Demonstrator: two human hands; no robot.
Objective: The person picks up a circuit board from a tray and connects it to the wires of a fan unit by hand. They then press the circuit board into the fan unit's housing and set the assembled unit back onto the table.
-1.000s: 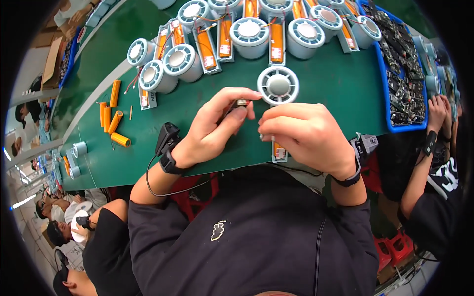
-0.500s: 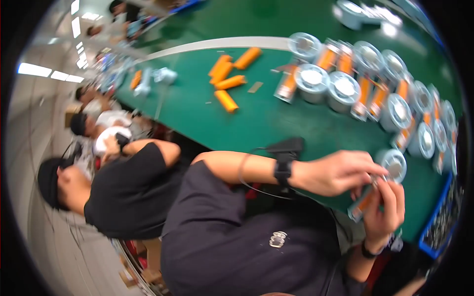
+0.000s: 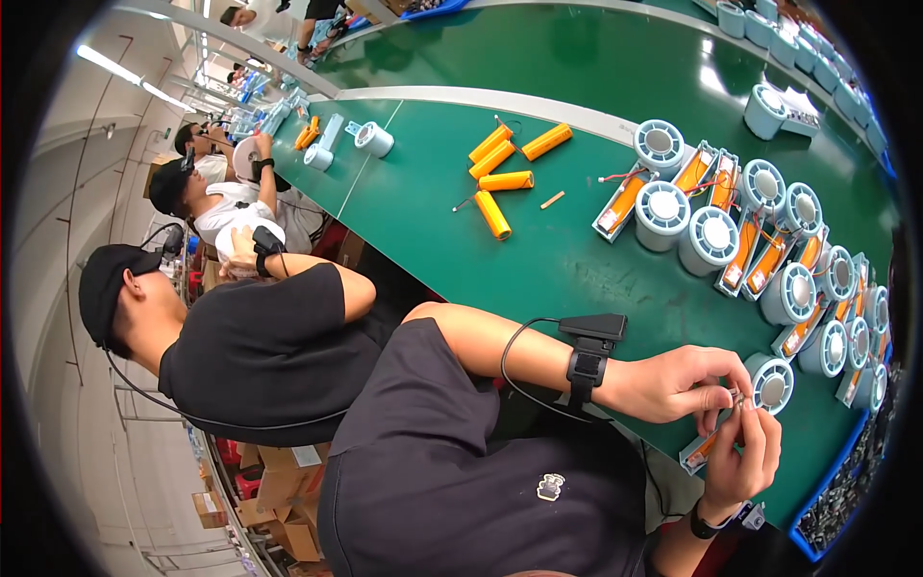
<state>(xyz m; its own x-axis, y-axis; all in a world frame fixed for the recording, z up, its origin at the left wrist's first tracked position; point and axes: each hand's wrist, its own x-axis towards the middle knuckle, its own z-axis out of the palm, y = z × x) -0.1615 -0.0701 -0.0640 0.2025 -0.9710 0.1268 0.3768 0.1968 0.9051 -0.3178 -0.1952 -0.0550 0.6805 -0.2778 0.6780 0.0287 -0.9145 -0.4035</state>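
My left hand point(image 3: 668, 385) and my right hand point(image 3: 742, 460) meet at their fingertips. Both pinch what looks like a small wire connector point(image 3: 737, 397), mostly covered by the fingers. Right beneath them is a light-blue handheld fan; its round grilled head point(image 3: 771, 384) shows just beyond the fingers. That fan's handle, with an orange battery point(image 3: 704, 446) in it, pokes out between my hands, partly hidden. Several similar fans point(image 3: 710, 237) lie past my hands on the green table point(image 3: 538, 279), their open handles showing orange batteries and red wires.
Several loose orange batteries point(image 3: 507, 181) lie mid-table, beside a small tan strip point(image 3: 552, 200). A blue-edged tray point(image 3: 806, 548) of small dark parts stands at lower right. More fans point(image 3: 766, 112) sit beyond the white divider. A person in black point(image 3: 260, 356) works at my left.
The view has shifted, and the tabletop sits lower in it and looks sharper. My hands remain together over the same fan, fingertips still pinched.
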